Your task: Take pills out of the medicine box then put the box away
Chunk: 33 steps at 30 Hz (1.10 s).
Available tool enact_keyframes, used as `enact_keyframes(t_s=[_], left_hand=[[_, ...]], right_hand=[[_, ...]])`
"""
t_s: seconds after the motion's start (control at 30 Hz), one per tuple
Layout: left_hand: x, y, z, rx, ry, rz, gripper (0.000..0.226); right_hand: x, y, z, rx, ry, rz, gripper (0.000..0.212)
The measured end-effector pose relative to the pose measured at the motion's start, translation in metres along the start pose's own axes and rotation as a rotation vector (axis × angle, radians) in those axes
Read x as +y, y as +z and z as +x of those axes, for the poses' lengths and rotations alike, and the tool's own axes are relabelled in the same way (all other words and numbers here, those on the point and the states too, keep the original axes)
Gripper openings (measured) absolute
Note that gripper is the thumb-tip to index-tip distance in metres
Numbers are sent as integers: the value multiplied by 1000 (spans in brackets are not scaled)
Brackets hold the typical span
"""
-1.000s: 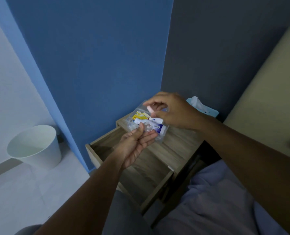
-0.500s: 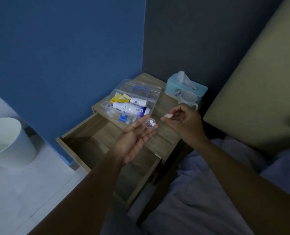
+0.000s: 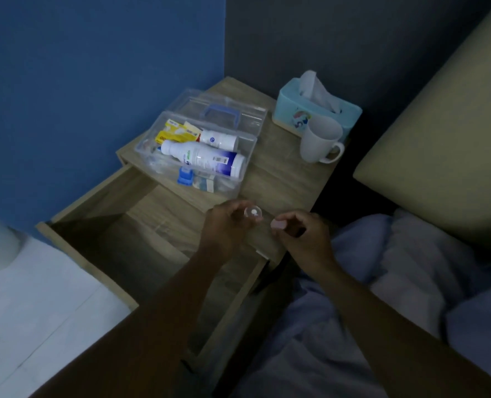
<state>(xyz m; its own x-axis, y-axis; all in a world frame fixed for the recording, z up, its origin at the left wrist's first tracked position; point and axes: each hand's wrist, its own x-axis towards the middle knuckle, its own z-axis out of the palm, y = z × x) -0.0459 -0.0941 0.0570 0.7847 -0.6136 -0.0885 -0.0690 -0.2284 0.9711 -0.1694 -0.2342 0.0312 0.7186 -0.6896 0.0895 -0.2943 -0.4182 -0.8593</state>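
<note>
The clear plastic medicine box [image 3: 247, 156] sits open on the wooden nightstand [image 3: 290, 179], its lid with a blue handle tipped back. Inside lie a large white bottle [image 3: 204, 159], a smaller white bottle, a yellow packet and small items. My left hand [image 3: 224, 225] holds a tiny clear pill container [image 3: 253, 213] with white pills inside, over the nightstand's front edge. My right hand [image 3: 301, 234] pinches a small pinkish cap [image 3: 278, 224] just right of it.
The nightstand drawer [image 3: 117, 242] below is pulled wide open. A white mug [image 3: 319, 139] and a light blue tissue box [image 3: 316, 110] stand at the back right. A bed with pale bedding [image 3: 396, 282] lies to the right, blue wall to the left.
Both hands have drawn back from the medicine box toward me. My left hand turned from flat palm to gripping the small container; the view swung down and to the right.
</note>
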Motion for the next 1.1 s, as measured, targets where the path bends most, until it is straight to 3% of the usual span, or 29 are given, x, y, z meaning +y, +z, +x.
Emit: enact_keyframes(t_s=[0.13,0.3,0.47,0.63,0.87,0.97,1.1], left_hand=[[-12,5,7,55,154,257,35],[-19,12,13,99,363,554,27],[-14,10,8,55,319,528,39],[-25,-10,-12,7,272,514,46],[-29,-24,-7,-119,159,889,66],[-25,-22,-7,-135,171,988,66],[-19,-26,-2,-175,177,1069,62]], right_hand=[[5,3,0,28,-57,-84,30],[4,4,-4,59,-76,-104,40],[-1,1,-9,-21,25,-103,58],[-20,-6,-1,80,94,-40,49],[-51,-32,58,284,-126,-231,35],[-57,-45,95,312,-193,-348,48],[-55,-56,140,227,-73,-592,75]])
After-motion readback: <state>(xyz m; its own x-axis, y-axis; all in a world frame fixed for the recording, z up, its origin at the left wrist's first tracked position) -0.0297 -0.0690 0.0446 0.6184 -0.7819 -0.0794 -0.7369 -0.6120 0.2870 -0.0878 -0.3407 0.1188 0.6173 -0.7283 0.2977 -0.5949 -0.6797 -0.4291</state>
